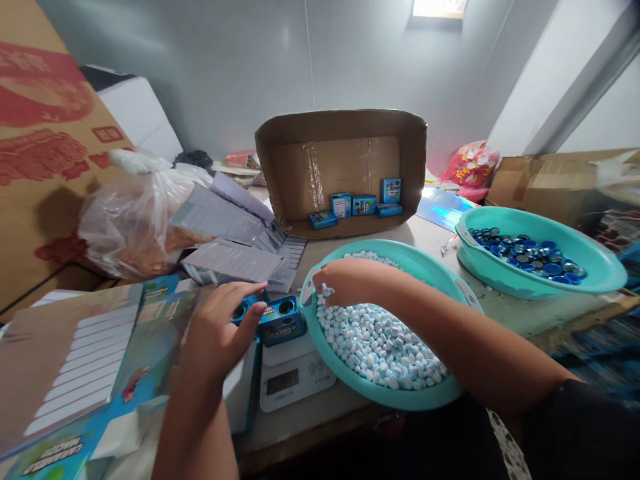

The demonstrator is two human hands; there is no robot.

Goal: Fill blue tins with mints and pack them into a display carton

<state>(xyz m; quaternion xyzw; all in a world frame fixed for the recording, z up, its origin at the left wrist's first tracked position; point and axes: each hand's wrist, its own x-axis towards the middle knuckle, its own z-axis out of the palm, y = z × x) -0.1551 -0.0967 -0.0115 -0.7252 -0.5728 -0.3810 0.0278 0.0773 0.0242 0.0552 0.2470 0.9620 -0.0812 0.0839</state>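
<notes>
My left hand rests on a small blue box with two round holes, which sits on a white kitchen scale. Its fingers curl over the box's left end. My right hand reaches into a teal basin filled with small white and light-blue tablets. The fingers of that hand are pinched together over a few tablets at the basin's left rim.
A second teal basin at the right holds blue bottle caps. An open cardboard box behind stands on its side with several small blue packs. Flat printed carton blanks and a plastic bag lie at the left.
</notes>
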